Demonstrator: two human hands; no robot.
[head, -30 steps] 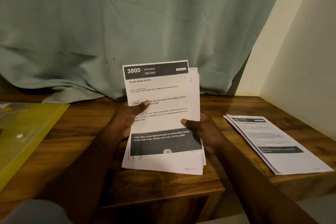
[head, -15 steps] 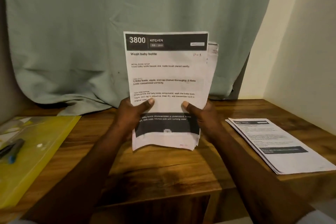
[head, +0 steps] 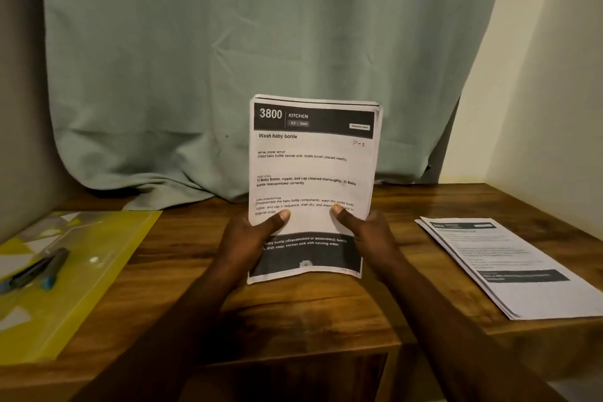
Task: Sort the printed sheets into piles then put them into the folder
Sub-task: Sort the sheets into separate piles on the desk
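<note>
Printed sheets (head: 311,170) stand upright in a stack over the middle of the table (head: 319,313). I see the left hand (head: 249,240) and right hand (head: 370,235) each grip a side, thumbs pressed on the front. Another pile (head: 512,268) lies flat at the right, the yellow folder (head: 85,274) at the left.
</note>
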